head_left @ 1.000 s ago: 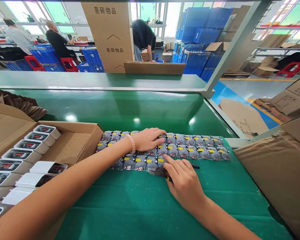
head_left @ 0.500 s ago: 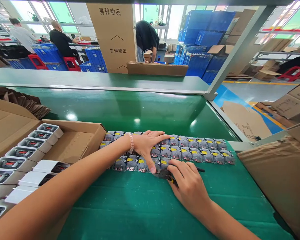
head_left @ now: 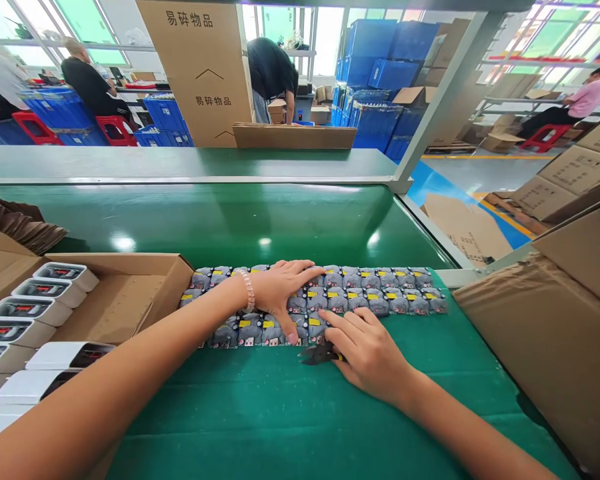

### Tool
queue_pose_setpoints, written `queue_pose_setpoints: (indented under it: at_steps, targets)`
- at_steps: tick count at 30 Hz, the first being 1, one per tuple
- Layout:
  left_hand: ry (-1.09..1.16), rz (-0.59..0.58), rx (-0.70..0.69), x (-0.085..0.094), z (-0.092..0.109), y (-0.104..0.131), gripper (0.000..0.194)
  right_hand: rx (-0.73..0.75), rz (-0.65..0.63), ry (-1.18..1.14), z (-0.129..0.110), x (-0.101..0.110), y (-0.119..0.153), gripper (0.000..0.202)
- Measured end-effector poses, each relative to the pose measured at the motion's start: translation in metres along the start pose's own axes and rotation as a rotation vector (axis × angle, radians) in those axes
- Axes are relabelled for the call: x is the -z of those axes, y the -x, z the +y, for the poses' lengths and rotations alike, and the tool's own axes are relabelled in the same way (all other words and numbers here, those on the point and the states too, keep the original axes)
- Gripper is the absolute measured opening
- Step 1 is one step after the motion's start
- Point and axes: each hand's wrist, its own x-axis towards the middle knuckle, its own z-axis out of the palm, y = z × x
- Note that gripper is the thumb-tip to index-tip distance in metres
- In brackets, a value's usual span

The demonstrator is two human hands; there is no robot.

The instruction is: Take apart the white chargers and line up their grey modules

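1. The right hand (head_left: 367,353) has its grip closed around a small dark cutter (head_left: 316,355) resting on the green table (head_left: 280,413), at the near edge of the sheet.
2. The left hand (head_left: 280,290) lies flat and open, thumb and fingers pressing on a sheet of small grey packets (head_left: 380,297) with yellow labels, joined in rows.
3. The sheet looks light, thin and floppy; it is best pinned flat near the cut rather than lifted by one end.
4. Left, white boxes (head_left: 35,300) stand in a carton (head_left: 130,293).

Factory packing line (head_left: 260,220), stacked crates (head_left: 380,53)
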Motion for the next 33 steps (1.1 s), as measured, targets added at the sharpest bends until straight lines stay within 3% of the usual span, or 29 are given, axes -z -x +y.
queue_pose_setpoints:
  at_steps: [11, 14, 20, 23, 26, 29, 33]
  targets:
    - [0.039, -0.032, 0.046, 0.005, 0.004, 0.000, 0.129, 0.069, 0.030, -0.005, 0.006, 0.002, -0.002, 0.008]
    - [0.109, -0.004, 0.047, 0.009, 0.006, 0.000, 0.126, 0.084, 0.124, 0.020, 0.008, 0.006, 0.000, 0.004]
    - [0.188, 0.198, 0.178, 0.002, 0.005, -0.002, 0.074, -0.092, 0.387, -0.137, 0.017, 0.021, -0.003, 0.017]
    - [0.142, 0.279, 0.149, -0.005, 0.003, -0.006, 0.060, -0.123, 0.435, -0.175, 0.019, 0.032, -0.007, 0.020]
    - [0.053, 0.388, 0.166, 0.001, 0.006, -0.005, 0.051, -0.183, 0.466, -0.220, 0.012, 0.045, -0.012, 0.021]
    - [-0.107, 0.421, 0.179, 0.027, 0.013, 0.021, 0.042, -0.401, 0.505, -0.417, -0.006, 0.053, -0.013, 0.006]
    - [-0.308, 0.216, 0.253, 0.066, 0.030, 0.103, 0.036, -0.608, 0.466, -0.894, -0.029, 0.045, -0.002, 0.023]
